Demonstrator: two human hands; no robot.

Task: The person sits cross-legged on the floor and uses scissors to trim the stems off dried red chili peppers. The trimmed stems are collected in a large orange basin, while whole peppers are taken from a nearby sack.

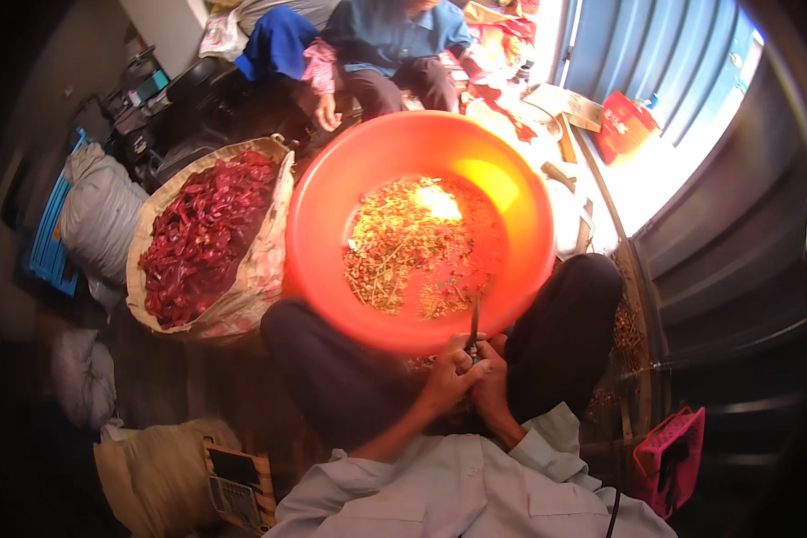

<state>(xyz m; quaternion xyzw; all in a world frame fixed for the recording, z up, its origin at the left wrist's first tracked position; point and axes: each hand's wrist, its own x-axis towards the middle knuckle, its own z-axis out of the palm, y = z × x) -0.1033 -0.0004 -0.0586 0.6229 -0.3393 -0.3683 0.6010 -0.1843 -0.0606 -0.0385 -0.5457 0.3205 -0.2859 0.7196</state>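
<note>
Both of my hands meet over my lap, at the near rim of a large orange-red plastic basin (pixel 316 269). Between them stands a narrow dark-bladed hand tool (pixel 475 319), its blade pointing away from me over the rim. My right hand (pixel 492 380) is closed around its handle. Curled against the same handle are the fingers of my left hand (pixel 449 380). The fingers hide most of the handle, so its exact kind is unclear. Inside the basin lie loose yellowish seeds and dry stems (pixel 397 242), partly in bright sunlight.
Left of the basin stands an open woven sack (pixel 269 276) of dried red chilli peppers (pixel 198 235). Another person (pixel 390 47) sits beyond the basin. Stuffed sacks (pixel 101 208) line the left side. A pink plastic basket (pixel 672 460) stands at right, near the metal wall (pixel 733 249).
</note>
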